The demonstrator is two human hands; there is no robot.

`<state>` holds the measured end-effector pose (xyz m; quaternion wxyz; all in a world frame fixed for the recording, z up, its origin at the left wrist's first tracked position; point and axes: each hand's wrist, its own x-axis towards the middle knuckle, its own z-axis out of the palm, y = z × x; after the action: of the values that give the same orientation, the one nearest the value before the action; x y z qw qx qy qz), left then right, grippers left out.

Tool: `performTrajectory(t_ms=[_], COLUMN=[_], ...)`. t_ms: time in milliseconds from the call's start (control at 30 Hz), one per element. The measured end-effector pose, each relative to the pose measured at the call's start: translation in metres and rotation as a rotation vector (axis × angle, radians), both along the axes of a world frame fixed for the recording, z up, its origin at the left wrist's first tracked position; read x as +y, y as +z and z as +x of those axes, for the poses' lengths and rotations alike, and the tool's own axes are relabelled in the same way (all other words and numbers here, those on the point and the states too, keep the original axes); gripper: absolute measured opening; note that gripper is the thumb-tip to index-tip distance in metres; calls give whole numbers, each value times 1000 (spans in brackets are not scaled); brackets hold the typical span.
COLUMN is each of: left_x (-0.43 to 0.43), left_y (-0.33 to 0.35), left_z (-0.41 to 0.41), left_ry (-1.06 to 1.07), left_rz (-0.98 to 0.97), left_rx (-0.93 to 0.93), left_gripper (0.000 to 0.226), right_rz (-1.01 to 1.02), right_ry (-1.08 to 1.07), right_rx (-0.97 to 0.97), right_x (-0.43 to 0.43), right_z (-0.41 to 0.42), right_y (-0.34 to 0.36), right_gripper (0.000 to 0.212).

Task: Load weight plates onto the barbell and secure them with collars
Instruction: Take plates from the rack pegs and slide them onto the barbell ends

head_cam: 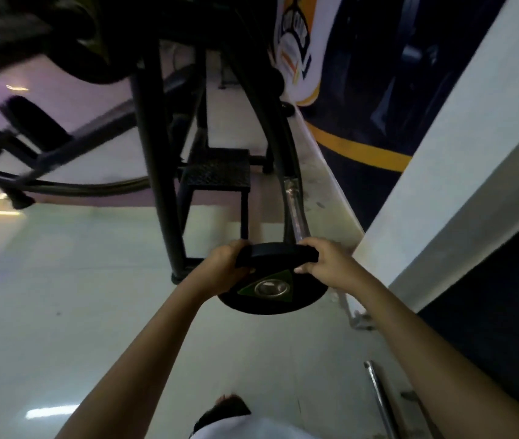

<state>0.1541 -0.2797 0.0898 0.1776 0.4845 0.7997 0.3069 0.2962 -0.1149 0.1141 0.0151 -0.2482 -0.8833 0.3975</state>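
A black weight plate (283, 304) with a green triangular label and a metal-ringed centre hole hangs in mid-frame, tilted so its face points toward me. My left hand (223, 267) grips its upper left rim and my right hand (328, 264) grips its upper right rim. Just beyond the plate, the chrome barbell sleeve (296, 213) runs away from me toward the black rack. The plate's hole is below the sleeve's end and apart from it. No collar is visible.
A black rack upright (157, 160) and a black step platform (217, 175) stand left of the sleeve. A white ledge and wall (441, 191) close in on the right. A chrome bar (381, 400) lies at lower right. Pale glossy floor (62, 296) spreads to the left.
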Motion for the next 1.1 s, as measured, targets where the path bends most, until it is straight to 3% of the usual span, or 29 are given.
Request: performTrajectory(t_ms=[133, 300, 533, 800, 1100], left_x=[-58, -130, -207, -271, -281], left_y=[56, 120, 204, 265, 279], left_z=[-16, -47, -90, -148, -224], left_ry=[145, 306, 381, 431, 367], left_rz=[82, 181, 249, 215, 222], left_rx=[138, 332, 515, 557, 502], left_gripper=[37, 44, 41, 39, 41], right_rz=[41, 116, 102, 84, 113], right_ry=[144, 278, 407, 471, 415], right_rx=[119, 322, 574, 676, 669], right_x=[-39, -93, -158, -221, -235], right_z=[-35, -92, -149, -208, -262], right_y=[46, 106, 182, 231, 248], right_gripper=[35, 46, 40, 36, 33])
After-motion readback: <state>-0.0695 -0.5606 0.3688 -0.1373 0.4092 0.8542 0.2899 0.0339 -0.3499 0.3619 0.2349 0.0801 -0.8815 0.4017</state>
